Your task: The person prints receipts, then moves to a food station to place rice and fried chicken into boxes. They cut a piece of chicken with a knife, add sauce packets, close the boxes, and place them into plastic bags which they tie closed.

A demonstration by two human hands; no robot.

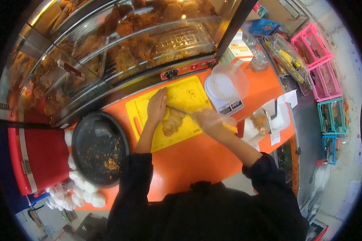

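Observation:
A piece of fried chicken (173, 123) lies on the yellow cutting board (144, 105), partly under a knife (180, 110). My right hand (208, 120), in a clear plastic glove, is closed around the knife, whose yellow-orange handle end sticks out behind it. The blade points left across the top of the chicken. At the blade's tip is my left hand (157, 107), bare, with fingers stretched out over the board and their tips at the blade. Brown crumbs are scattered on the board's upper part.
A glass display cabinet (128, 52) of fried chicken stands behind the board. To the left is a black round tray (94, 150) with crumbs. On the right stand a scale (229, 107) with a clear bowl and an open white box (251, 130) holding food. Stacked baskets (313, 60) line the wall.

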